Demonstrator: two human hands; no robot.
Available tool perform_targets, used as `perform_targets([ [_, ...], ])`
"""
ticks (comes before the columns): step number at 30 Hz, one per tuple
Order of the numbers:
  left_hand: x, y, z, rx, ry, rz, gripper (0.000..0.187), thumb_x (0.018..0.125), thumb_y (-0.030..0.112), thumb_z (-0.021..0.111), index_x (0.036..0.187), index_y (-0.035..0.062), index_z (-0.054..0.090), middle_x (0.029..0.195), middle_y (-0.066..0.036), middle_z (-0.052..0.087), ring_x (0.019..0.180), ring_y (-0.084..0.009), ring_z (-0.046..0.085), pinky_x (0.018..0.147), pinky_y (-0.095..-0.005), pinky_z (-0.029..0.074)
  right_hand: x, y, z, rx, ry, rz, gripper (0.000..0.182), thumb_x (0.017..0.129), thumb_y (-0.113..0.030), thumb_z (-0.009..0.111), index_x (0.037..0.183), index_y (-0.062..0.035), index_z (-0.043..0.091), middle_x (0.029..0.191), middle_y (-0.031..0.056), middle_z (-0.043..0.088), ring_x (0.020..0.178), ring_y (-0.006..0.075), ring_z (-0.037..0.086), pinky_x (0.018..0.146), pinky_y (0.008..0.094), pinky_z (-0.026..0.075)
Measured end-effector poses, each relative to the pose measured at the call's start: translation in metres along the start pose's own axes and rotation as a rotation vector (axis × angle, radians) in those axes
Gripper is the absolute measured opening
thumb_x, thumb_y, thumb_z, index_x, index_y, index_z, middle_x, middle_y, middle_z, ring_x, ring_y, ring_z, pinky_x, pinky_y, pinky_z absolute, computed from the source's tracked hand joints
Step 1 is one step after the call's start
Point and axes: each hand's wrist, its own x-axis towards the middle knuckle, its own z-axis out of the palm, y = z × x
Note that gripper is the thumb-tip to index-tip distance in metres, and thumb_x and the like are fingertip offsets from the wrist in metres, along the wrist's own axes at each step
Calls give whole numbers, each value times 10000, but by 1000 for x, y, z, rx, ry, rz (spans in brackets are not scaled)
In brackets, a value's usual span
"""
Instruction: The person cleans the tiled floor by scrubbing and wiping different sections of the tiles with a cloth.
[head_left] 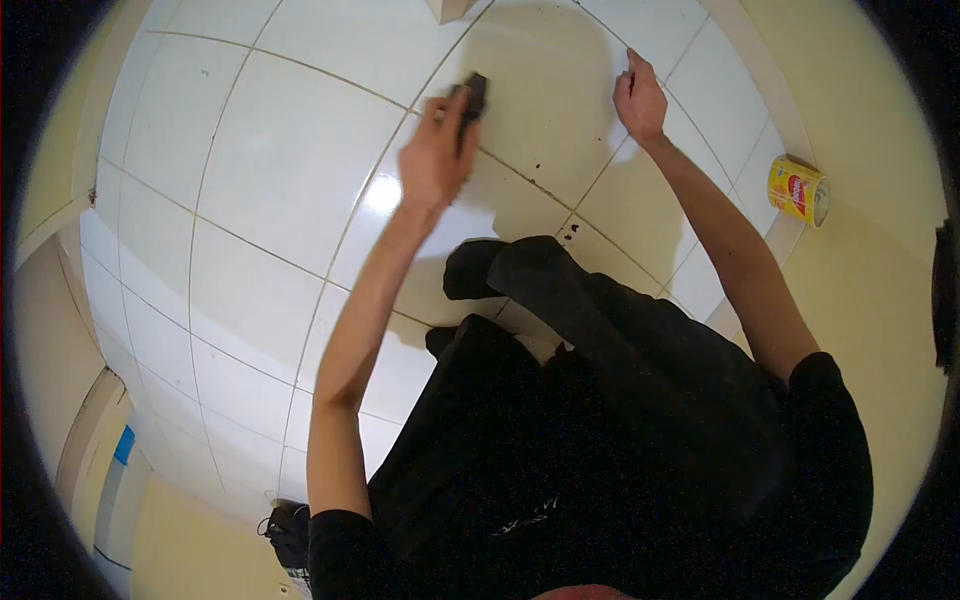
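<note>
My left hand [432, 165] is closed around a small black block-like object [475, 98], held low over the white floor tiles [308, 135]. The object is blurred, and I cannot tell what kind it is. Farther right, my right hand [642, 103] is down near the tile seam. Its index finger stretches forward, the thumb lies apart from it, and the other fingers are curled and partly hidden. Small dark bits [571, 233] lie on the tiles between my feet and my right hand, with another dark speck [537, 166] closer to the seam.
A yellow can with a red label [798, 190] stands by the wall at right. My feet in dark socks [475, 268] are on the tiles below my hands. A black bag [290, 535] sits at lower left. The base of a cream post [450, 8] shows at the top.
</note>
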Motion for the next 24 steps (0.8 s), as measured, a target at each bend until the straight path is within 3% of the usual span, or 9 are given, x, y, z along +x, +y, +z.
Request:
perform_targets([
  [3, 14, -31, -23, 144, 92, 6, 471, 959, 233, 680, 1404, 99, 601, 1183, -75, 619, 958, -288, 693, 714, -416, 596, 2, 3, 4, -10, 34, -32, 478, 956, -168, 549, 1424, -73, 563, 1205, 142, 666, 1004, 351, 690, 845, 478, 569],
  [9, 37, -41, -1, 320, 99, 150, 463, 930, 208, 673, 1357, 42, 612, 1184, -64, 614, 994, -273, 669, 707, -414, 609, 2, 4, 4, -25, 5, -21, 478, 956, -180, 543, 1423, -74, 554, 1237, 151, 657, 1028, 358, 689, 843, 487, 573],
  [10, 40, -34, 4, 273, 63, 131, 455, 959, 224, 644, 1372, 40, 594, 1241, -81, 628, 1047, -274, 666, 788, -416, 602, 2, 5, 4, -23, -4, -16, 485, 955, -183, 544, 1427, -75, 547, 1241, 153, 655, 1030, 359, 688, 848, 488, 573],
  [15, 44, -4, 60, 245, -27, 219, 461, 964, 237, 635, 1380, 59, 553, 1274, -121, 626, 1065, -295, 669, 790, -443, 618, 3, 3, 4, -53, -23, -8, 516, 946, -187, 548, 1451, -84, 521, 1265, 165, 646, 1048, 364, 682, 870, 492, 568],
  [19, 17, 28, 94, -18, -238, 308, 424, 1005, 273, 606, 1388, 95, 565, 1278, -122, 603, 1086, -336, 670, 842, -477, 605, 2, 2, 4, -27, -9, 1, 514, 939, -186, 551, 1443, -88, 529, 1267, 174, 644, 1054, 369, 679, 879, 496, 564],
  [24, 12, 55, 38, -166, -332, 188, 395, 1029, 285, 592, 1383, 109, 585, 1274, -101, 616, 1073, -339, 682, 872, -466, 588, 2, 5, 5, -17, 25, -33, 497, 936, -189, 550, 1422, -86, 541, 1237, 176, 659, 1035, 375, 685, 862, 499, 564],
])
